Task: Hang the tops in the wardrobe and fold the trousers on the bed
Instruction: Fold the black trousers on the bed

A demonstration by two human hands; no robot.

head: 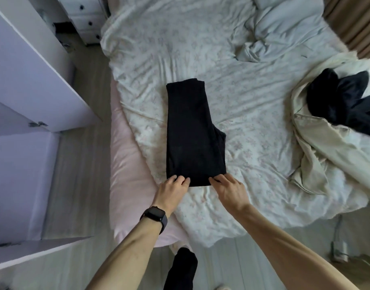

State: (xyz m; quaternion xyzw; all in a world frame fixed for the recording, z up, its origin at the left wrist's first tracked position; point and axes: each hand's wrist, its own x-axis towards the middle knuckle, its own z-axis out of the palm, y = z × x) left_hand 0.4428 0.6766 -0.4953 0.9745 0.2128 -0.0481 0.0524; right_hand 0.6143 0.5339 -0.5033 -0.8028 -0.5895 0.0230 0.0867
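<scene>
Black trousers [192, 132] lie folded lengthwise on the bed [159, 49], waist end far, hem end near me. My left hand [172, 191] grips the near left corner of the trousers, fingers curled at the edge. The near right corner is pinched by my right hand [228, 190]. At the right side of the bed lies a heap of clothes: a black garment [345, 101] on top of a beige garment [318, 155].
Open white wardrobe doors [33, 80] stand at the left, with a strip of floor between them and the bed. A white chest of drawers [85, 15] is at the far left. A crumpled pale duvet [284, 28] covers the far right.
</scene>
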